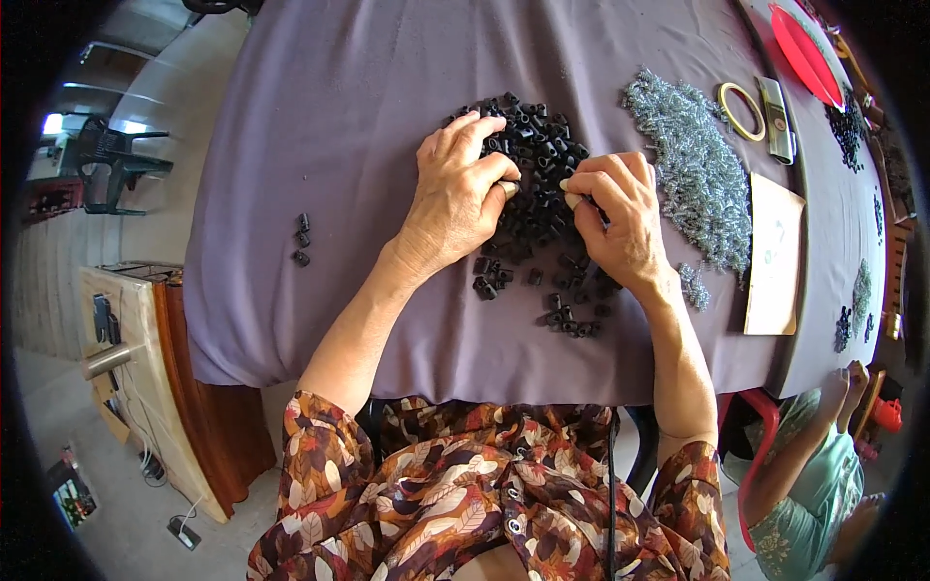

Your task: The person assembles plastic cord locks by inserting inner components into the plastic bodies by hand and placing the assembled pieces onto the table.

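Note:
A heap of small black plastic pieces (538, 218), short and tube-like, lies on the grey-purple tablecloth in front of me. My left hand (455, 189) rests over the heap's left side, thumb and forefinger brought together at its middle. Across from it, my right hand (620, 213) pinches with thumb and forefinger at the heap's right edge. What either pinch holds, if anything, is too small and dark to make out. Loose black pieces (572, 324) are scattered below the heap, and a few more black pieces (302, 237) sit apart to the left.
Right of the heap spreads a large pile of small shiny metal parts (693, 165). Beyond it are a yellow tape roll (741, 111), a boxy tool (775, 121), a brown cardboard sheet (775, 257) and a red basin (807, 56). Another person (814, 474) sits at the right.

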`<state>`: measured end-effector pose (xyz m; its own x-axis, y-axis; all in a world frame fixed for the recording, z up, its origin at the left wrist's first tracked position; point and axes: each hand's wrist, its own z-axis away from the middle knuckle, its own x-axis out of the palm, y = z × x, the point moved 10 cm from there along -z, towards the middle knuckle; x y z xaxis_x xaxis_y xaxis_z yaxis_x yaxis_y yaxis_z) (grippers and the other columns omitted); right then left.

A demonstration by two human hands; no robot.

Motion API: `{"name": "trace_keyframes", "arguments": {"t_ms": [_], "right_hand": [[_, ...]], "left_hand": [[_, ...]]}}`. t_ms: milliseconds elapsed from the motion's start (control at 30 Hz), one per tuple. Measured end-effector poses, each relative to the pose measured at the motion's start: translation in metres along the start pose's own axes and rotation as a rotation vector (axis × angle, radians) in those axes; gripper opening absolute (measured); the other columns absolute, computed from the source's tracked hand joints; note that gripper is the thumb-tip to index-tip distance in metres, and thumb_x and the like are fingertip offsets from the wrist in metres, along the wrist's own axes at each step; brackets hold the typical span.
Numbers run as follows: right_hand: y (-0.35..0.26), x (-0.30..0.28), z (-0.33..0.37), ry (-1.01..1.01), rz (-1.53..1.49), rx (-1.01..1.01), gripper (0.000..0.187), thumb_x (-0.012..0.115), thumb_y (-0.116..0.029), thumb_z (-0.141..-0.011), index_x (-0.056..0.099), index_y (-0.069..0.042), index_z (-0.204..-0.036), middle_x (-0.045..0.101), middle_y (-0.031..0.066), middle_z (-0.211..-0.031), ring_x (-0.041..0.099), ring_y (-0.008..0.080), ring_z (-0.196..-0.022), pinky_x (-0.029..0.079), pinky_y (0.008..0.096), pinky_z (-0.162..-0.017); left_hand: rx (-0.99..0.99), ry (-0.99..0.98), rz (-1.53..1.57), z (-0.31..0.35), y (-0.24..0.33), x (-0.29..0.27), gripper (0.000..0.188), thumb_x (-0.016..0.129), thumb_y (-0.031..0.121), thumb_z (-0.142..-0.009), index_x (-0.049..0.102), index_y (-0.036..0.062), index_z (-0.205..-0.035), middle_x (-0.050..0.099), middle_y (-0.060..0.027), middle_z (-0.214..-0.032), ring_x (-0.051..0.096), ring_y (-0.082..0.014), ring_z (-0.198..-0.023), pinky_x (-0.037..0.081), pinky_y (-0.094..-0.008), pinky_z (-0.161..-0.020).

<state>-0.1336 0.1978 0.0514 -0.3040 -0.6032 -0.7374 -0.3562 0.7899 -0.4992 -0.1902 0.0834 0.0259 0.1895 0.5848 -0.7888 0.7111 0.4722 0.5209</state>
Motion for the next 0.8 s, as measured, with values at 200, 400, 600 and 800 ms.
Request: {"name": "trace_keyframes", "arguments": {"t_ms": [200, 400, 600, 800], "right_hand": [[0.0, 0.007, 0.003, -0.043, 0.039, -0.016, 0.021, 0.062, 0.001, -0.064, 0.062, -0.011, -0.082, 0.056, 0.0016, -0.091, 0.048, 0.0233, -0.086, 0.037, 0.0366, -0.08], [0.0, 0.007, 0.004, -0.076, 0.076, -0.016, 0.023, 0.061, 0.002, -0.06, 0.062, -0.012, -0.078, 0.055, 0.0015, -0.094, 0.047, 0.0241, -0.09, 0.036, 0.0385, -0.082], [0.003, 0.005, 0.003, -0.038, 0.053, -0.011, 0.024, 0.06, 0.003, -0.06, 0.062, -0.011, -0.079, 0.055, 0.0022, -0.093, 0.047, 0.0243, -0.09, 0.037, 0.0379, -0.081], [0.005, -0.009, 0.001, 0.089, 0.062, -0.015, 0.025, 0.058, 0.006, -0.065, 0.062, -0.009, -0.085, 0.057, 0.0029, -0.088, 0.049, 0.0244, -0.085, 0.038, 0.0359, -0.076]], "left_hand": [[-0.004, -0.008, 0.009, 0.001, -0.001, 0.001, 0.01, 0.062, 0.005, -0.074, 0.06, 0.0079, -0.083, 0.048, -0.0122, -0.127, 0.038, -0.0318, -0.125, 0.025, -0.0435, -0.104], [-0.022, 0.046, 0.022, 0.002, -0.007, 0.002, 0.009, 0.062, 0.004, -0.074, 0.06, 0.0074, -0.081, 0.048, -0.0124, -0.126, 0.038, -0.0324, -0.124, 0.028, -0.0439, -0.103], [0.017, 0.124, 0.012, -0.001, 0.007, -0.007, 0.012, 0.065, 0.003, -0.071, 0.061, 0.0074, -0.081, 0.05, -0.0109, -0.124, 0.04, -0.0323, -0.122, 0.031, -0.0443, -0.101], [0.046, 0.11, -0.016, 0.0, 0.011, -0.011, 0.013, 0.068, 0.002, -0.069, 0.061, 0.0073, -0.08, 0.054, -0.0094, -0.118, 0.042, -0.0316, -0.119, 0.032, -0.0424, -0.1]]}}
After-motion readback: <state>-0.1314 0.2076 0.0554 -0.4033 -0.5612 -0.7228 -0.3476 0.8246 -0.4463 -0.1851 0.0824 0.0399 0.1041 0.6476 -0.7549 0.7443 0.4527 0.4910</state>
